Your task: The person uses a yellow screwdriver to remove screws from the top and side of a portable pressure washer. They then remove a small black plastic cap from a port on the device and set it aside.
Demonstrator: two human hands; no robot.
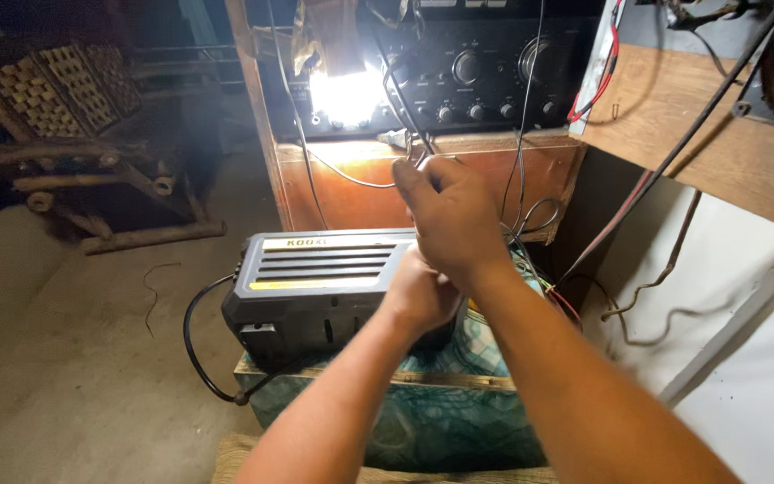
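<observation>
My right hand (448,215) is raised in front of a wooden cabinet (351,193), its fingers pinched on thin wires (416,159) that hang from a black amplifier (472,67) above. My left hand (418,296) sits just below it, at the right end of a dark grey box-shaped device (315,282) with vent slots and yellow stripes; its fingers are curled and partly hidden by my right hand, and I cannot tell what they hold. The device rests on a teal patterned box (441,412).
A bright lamp (344,94) glares at the amplifier's left. A black cable (192,345) loops from the device to the floor. Red and black wires (602,72) hang by a wooden shelf (718,143) at right. A wooden chair (64,134) stands far left.
</observation>
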